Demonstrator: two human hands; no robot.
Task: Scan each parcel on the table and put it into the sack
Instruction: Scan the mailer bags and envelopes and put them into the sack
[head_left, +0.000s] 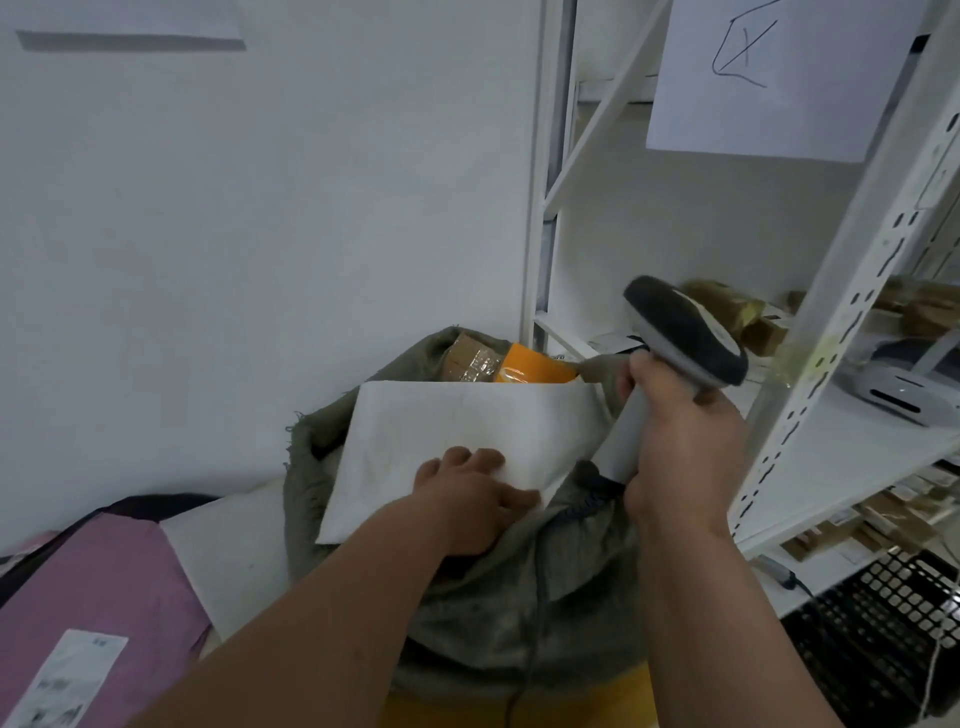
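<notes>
Fingers of the left hand (470, 499) pinched the near right corner of a flat white padded mailer (457, 441), thumb under and fingertips on top, so that grip was clamped on the parcel. The right hand (680, 447) was wrapped tight round the pale grey handle of a handheld barcode scanner with a dark head (680, 343), its cable trailing down over the cloth. The mailer lay tilted across the open mouth of a rumpled olive-green fabric sack (493, 597), resting on the rim rather than inside it. Deeper in the sack sat a taped brown cardboard box (470, 356) and an orange packet (535, 366). At lower left, on the worktop, a mauve plastic mailer bag with a white label (98, 587) lay waiting beside a plain white parcel (228, 561). To finish this step well, I would judge it best to tip the far edge downward, let the mailer slide in flat against the box, and keep the scanner cable clear of the opening
</notes>
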